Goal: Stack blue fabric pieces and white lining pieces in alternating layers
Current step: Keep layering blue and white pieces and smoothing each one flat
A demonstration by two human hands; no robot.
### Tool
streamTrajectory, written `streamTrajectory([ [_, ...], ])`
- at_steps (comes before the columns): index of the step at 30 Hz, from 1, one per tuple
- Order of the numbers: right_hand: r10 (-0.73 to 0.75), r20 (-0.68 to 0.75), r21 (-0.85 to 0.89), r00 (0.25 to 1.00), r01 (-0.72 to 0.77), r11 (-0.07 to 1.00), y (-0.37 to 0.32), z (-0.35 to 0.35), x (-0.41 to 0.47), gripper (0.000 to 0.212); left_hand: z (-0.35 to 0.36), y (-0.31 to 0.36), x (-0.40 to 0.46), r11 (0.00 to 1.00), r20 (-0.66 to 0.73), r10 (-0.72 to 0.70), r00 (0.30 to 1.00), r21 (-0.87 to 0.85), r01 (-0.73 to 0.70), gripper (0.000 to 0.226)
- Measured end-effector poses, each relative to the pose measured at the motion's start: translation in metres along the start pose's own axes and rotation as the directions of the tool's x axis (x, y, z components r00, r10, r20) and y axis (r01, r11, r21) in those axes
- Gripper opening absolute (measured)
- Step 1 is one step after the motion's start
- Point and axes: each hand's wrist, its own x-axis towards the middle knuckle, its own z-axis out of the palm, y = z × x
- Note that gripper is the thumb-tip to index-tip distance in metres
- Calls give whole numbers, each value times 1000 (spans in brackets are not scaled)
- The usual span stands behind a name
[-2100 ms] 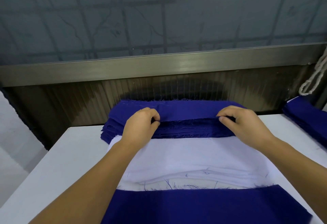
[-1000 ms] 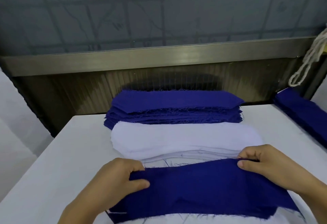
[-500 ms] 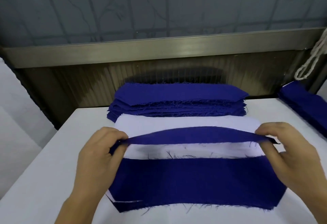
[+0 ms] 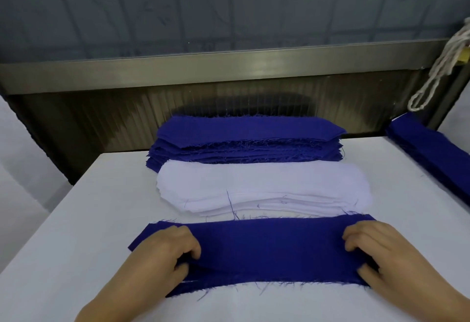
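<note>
At the bottom of the frame, a person lays a blue fabric piece [image 4: 267, 250] flat on the white table [image 4: 76, 220]. The left hand [image 4: 162, 253] holds the left end of this piece: its fingers are curled on top and the thumb is tucked at the near edge, where the cloth lifts in a small fold, so it looks like a pinch. The right hand [image 4: 376, 253] does the same at the right end, fingers bent on top and thumb at the near edge.

Just above it in the picture, in the middle, lies the pile of white lining pieces [image 4: 264, 189], and behind that, touching it, the pile of blue pieces [image 4: 249, 141]. Both piles look thick. A further blue bundle [image 4: 432, 153] lies at the right edge, and a white cord [image 4: 437, 67] hangs in the upper right.

In my judgement the task is in its early or middle part. A thin white line shows under the near edge of the blue piece at the left, so there may be a lining layer below it, but how many layers the near stack has I cannot tell. Much material is left in both supply piles. I judge that a white lining piece should come on top next.

I can read no brand, label or writing anywhere
</note>
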Motion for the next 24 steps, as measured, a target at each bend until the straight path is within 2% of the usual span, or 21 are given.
streamTrajectory([
  [2,93,6,-13,996,-93,996,1,2,-1,57,0,2,0,1000,13,1,1000,-15,-1,29],
  [4,143,-25,-32,989,-143,989,3,3,-1,58,1,1,0,1000,10,6,1000,-27,-6,30],
  [7,130,-93,-73,987,-137,988,4,0,-1,43,3,1,0,999,2,21,1000,-40,-21,31],
  [10,157,-137,-91,978,-170,981,7,1,-1,45,4,2,1,998,3,42,999,-45,-42,33],
  [12,166,-161,-99,973,-184,978,8,2,-1,38,4,2,1,997,7,54,999,-48,-54,34],
  [21,207,-193,-109,959,-230,967,10,4,-3,34,9,0,0,994,16,57,998,-90,-55,40],
  [24,183,-199,-121,963,-210,970,7,5,-1,22,10,0,1,995,33,61,998,-86,-58,42],
])
